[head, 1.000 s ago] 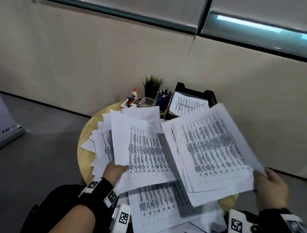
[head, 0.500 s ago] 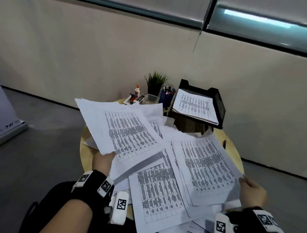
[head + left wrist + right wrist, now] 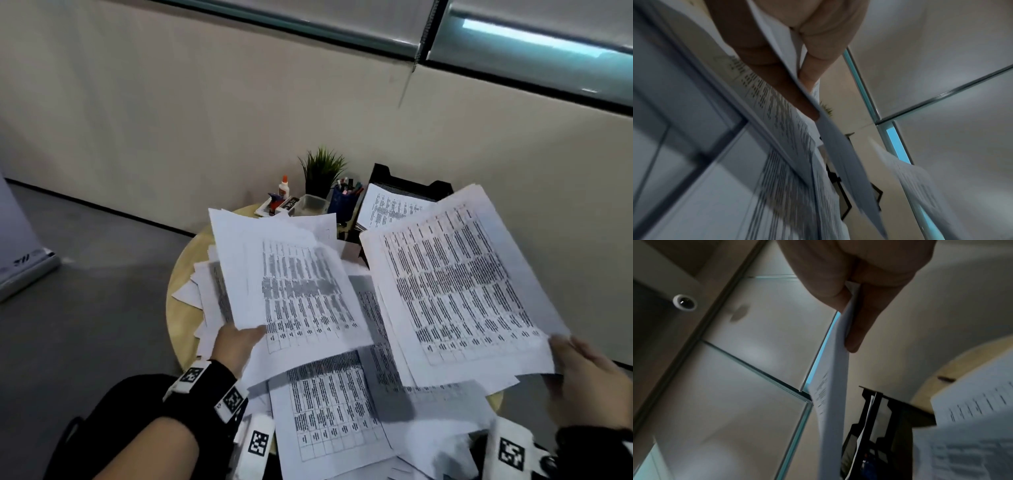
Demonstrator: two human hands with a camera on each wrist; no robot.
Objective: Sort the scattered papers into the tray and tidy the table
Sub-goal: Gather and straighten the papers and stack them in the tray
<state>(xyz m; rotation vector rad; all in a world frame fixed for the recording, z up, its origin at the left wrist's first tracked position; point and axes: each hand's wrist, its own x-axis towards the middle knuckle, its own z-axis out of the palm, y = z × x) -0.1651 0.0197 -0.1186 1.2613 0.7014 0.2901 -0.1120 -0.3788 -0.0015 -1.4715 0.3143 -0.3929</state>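
Observation:
My left hand [image 3: 239, 342] pinches a bundle of printed sheets [image 3: 291, 284] by its near edge, raised over the round wooden table [image 3: 181, 284]. In the left wrist view the thumb [image 3: 812, 71] presses on top of those sheets [image 3: 838, 146], with fingers under them. My right hand [image 3: 589, 380] pinches a thicker stack of printed papers [image 3: 452, 291] at its near right corner, held above the table's right side. The right wrist view shows that stack [image 3: 834, 386] edge-on between thumb and fingers. More loose sheets [image 3: 329, 411] lie scattered on the table. The black mesh tray [image 3: 407, 185] stands behind with paper in it.
At the table's back stand a small potted plant [image 3: 322, 171], a blue pen cup [image 3: 342, 202], a clear box [image 3: 311, 205] and a glue bottle [image 3: 283, 187]. A beige wall is close behind. Grey floor spreads to the left.
Both bundles have lifted again: the right stack rose toward the tray and now partly hides it, and the left bundle swung right toward the middle.

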